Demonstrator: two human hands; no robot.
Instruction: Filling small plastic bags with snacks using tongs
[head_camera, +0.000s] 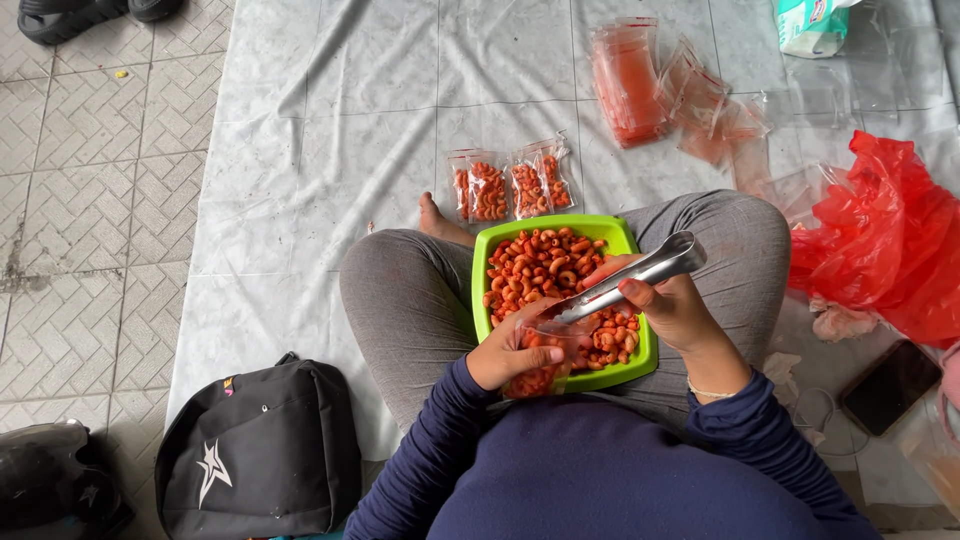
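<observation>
Dark blue sleeves fill the bottom of the view, belonging to a person who sits cross-legged in grey trousers on a pale plastic sheet spread over patterned paving. Across the lap rests a green rectangular tray heaped with orange-red curled macaroni snacks. Left hand is curled around a small clear plastic bag, thumb on its near side and fingers wrapped behind, holding its mouth open just over the tray's near edge; the bag already has a clump of snacks in its lower part. Right hand grips metal tongs with fingers closed round the handles, and the tong tips point down-left to the mouth of the bag, arms squeezed narrow. Whether any pieces sit between the tips cannot be told. Beyond the tray, just past a bare foot, 4 filled packets lie side by side on the sheet. Farther off, upper right, sits a stack of empty clear bags tinted red, with loose ones beside it. Crumpled red plastic lies at the right edge, with a dark phone near it. Lower left, a black backpack rests half on the sheet.
</observation>
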